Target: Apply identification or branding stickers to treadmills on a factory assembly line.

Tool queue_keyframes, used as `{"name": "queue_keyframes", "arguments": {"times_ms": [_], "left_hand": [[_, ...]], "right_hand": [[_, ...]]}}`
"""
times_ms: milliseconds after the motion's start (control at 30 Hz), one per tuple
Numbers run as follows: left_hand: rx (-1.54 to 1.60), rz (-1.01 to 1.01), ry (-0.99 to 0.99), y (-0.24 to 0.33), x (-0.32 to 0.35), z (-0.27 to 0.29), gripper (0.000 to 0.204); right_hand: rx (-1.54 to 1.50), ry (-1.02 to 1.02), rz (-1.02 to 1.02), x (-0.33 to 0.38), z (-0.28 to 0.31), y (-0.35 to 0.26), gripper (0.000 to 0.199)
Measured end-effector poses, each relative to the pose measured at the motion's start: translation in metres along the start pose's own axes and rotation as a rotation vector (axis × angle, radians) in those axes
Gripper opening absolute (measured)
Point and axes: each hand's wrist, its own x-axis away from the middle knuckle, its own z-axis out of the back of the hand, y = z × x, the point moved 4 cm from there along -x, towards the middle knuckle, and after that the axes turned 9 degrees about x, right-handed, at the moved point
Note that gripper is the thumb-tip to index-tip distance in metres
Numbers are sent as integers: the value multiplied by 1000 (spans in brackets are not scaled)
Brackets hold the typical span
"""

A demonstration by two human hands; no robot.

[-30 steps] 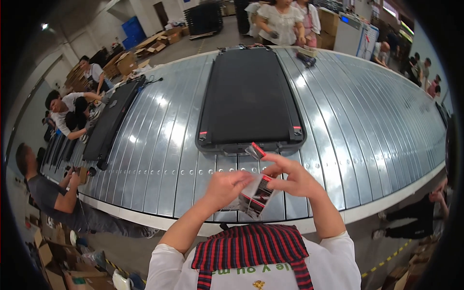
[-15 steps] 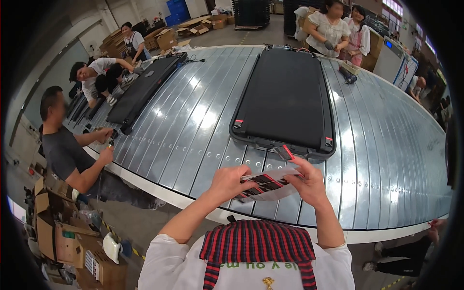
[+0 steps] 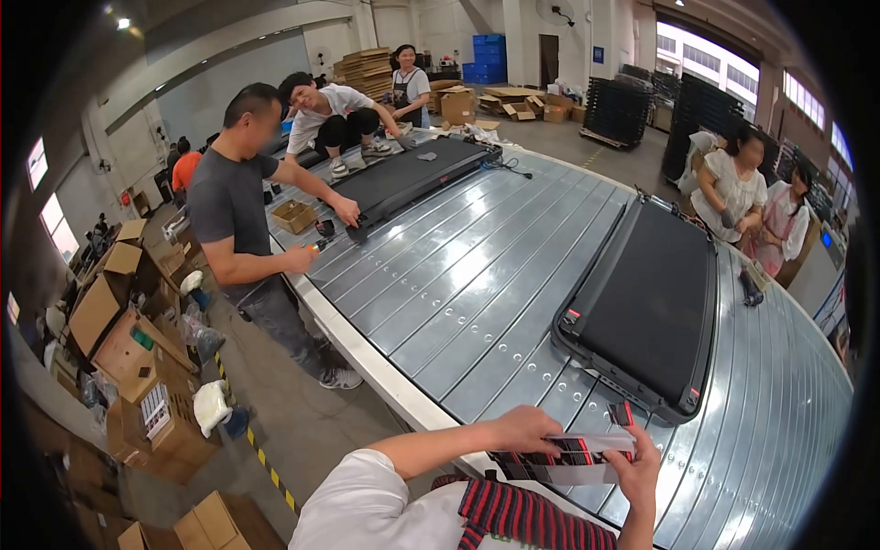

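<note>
My left hand point(image 3: 524, 429) and my right hand point(image 3: 638, 469) together hold a flat sheet of red, black and white stickers point(image 3: 566, 456) close to my chest, one hand at each end. A small red and black sticker point(image 3: 621, 413) stands up above the sheet near my right fingers. Just beyond my hands lies a black flat treadmill point(image 3: 649, 307) on the slatted metal conveyor point(image 3: 477, 275). Its near edge has small red marks at both corners.
A second black treadmill point(image 3: 408, 179) lies farther along the conveyor, where a person in a grey shirt point(image 3: 240, 211) and others work. Two people point(image 3: 742, 183) stand at the far right side. Cardboard boxes point(image 3: 119, 321) crowd the floor at left.
My view has swung to the left, bringing the co-workers and the boxes into sight. My hands have stayed on the sticker sheet, which now lies flatter and lower right in view.
</note>
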Motion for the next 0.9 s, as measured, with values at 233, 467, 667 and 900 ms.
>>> {"name": "queue_keyframes", "arguments": {"times_ms": [233,467,667,900], "left_hand": [[-8,-75,-5,-26,6,-7,14],[84,-59,-134,-54,22,-25,8],[402,-33,-111,-40,13,-44,18],[53,147,-144,-38,-12,-50,17]], "right_hand": [[89,-10,-42,5,-14,4,49],[197,-80,-79,11,-42,23,46],[252,24,-26,21,-32,27,39],[342,-64,82,10,-4,33,41]]}}
